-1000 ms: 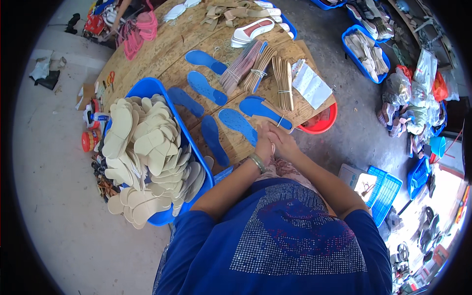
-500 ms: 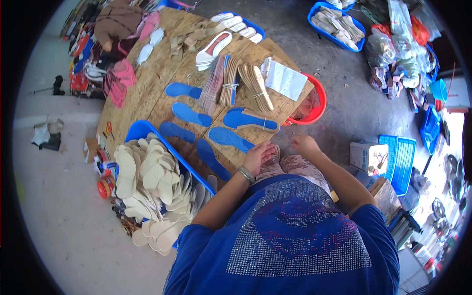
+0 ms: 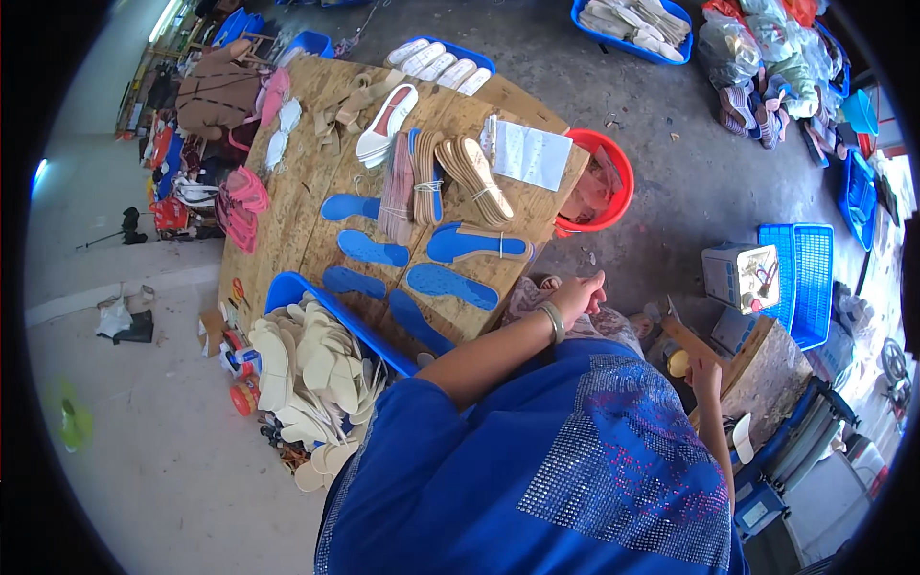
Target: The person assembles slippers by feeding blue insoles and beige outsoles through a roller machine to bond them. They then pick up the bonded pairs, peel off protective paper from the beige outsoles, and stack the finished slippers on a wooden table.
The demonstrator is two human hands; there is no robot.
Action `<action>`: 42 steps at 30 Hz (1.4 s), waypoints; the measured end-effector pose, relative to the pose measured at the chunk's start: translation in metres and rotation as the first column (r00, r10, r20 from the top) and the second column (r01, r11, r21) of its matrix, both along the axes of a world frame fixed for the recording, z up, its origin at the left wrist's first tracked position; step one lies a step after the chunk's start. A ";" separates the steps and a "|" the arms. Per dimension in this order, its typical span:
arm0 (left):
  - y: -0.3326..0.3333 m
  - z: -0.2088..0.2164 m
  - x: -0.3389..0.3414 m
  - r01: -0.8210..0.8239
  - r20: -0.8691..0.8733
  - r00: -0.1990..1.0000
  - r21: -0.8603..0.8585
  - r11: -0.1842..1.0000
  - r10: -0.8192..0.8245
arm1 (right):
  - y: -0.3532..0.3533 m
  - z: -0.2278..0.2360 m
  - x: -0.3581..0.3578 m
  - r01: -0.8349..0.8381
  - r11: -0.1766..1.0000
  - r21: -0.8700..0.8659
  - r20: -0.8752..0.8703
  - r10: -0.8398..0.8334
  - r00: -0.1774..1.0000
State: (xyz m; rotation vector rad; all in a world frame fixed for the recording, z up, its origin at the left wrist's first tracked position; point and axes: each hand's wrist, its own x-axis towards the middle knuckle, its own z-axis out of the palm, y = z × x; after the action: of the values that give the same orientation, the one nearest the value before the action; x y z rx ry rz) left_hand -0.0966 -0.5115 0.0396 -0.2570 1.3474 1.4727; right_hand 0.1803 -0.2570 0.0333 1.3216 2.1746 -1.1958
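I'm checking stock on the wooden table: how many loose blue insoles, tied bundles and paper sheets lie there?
Loose blue insoles: 6
Tied bundles: 3
Paper sheets: 1
Total: 10

5 blue insoles [image 3: 451, 284] lie flat on the table [image 3: 287, 216]; 1 red tub [image 3: 601, 182]; 1 paper sheet [image 3: 530, 153].

Bright blue insoles [image 3: 452, 285] lie on the pale, flecked chipboard table [image 3: 297, 206], and a blue crate [image 3: 287, 288] holds cream-coloured soles [image 3: 311, 369]. A red-orange bucket [image 3: 613, 163] stands by a white sheet of paper [image 3: 530, 154], with pink shoe parts [image 3: 244, 201] at the table's far side. The shirt [image 3: 537, 470] is royal blue with a patch of silvery and pink studs, and the wristband [image 3: 554, 321] is silver.
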 end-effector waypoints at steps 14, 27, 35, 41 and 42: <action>0.076 0.013 0.023 0.167 0.035 0.985 0.055 0.984 -0.169 | 0.034 0.037 -0.054 -0.149 0.971 0.188 -0.214 0.189 0.958; 0.168 0.032 0.073 0.552 -0.053 0.830 -0.056 0.832 -0.555 | 0.062 0.060 0.129 0.099 0.912 0.398 -0.058 -0.083 0.995; 0.288 0.048 0.149 0.766 -0.093 0.637 -0.033 0.642 -0.765 | 0.033 0.037 0.284 0.526 0.722 0.450 -0.172 -0.508 0.844; 0.354 0.047 0.214 0.904 -0.096 0.427 0.004 0.428 -0.899 | 0.041 0.008 0.369 0.862 0.282 0.422 -0.158 -0.913 0.376; 0.361 0.048 0.223 0.915 -0.098 0.401 0.002 0.403 -0.911 | 0.045 0.003 0.375 0.852 0.261 0.454 -0.094 -0.937 0.337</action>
State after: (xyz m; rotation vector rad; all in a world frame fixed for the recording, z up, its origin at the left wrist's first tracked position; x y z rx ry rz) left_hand 0.1260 -0.1504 0.0879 0.5612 1.1660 0.5329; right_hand 0.5555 -0.2120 0.0368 3.0142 1.4253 -0.7323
